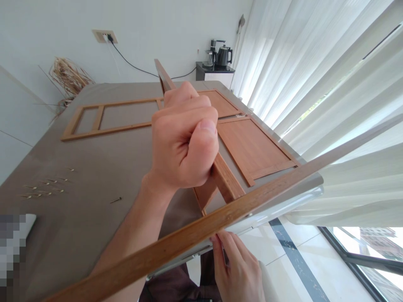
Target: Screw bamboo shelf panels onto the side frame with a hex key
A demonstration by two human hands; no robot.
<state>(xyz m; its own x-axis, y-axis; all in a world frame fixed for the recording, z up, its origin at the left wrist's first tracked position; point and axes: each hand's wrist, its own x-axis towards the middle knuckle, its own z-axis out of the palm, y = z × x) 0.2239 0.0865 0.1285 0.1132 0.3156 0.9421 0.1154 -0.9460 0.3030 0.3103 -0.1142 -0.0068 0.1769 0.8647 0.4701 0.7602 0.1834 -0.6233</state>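
Note:
My left hand [185,138] is wrapped in a fist round a brown wooden bar [229,180] of a frame held above the table. The bar meets a long wooden strip [201,228] that crosses the foreground at a slant. Below this strip, the fingers of my right hand [237,264] are pinched together against its underside; what they hold, if anything, is hidden. On the table left of my left forearm lies a single screw [116,200]. Farther left is a group of several screws [45,183].
A grey-brown cover [132,163] lies over the table. On it rest an open wooden frame [107,130] and panelled wooden doors [255,142]. Behind stands a small cabinet [217,75] with a black kettle [224,55]. White curtains [315,63] hang on the right.

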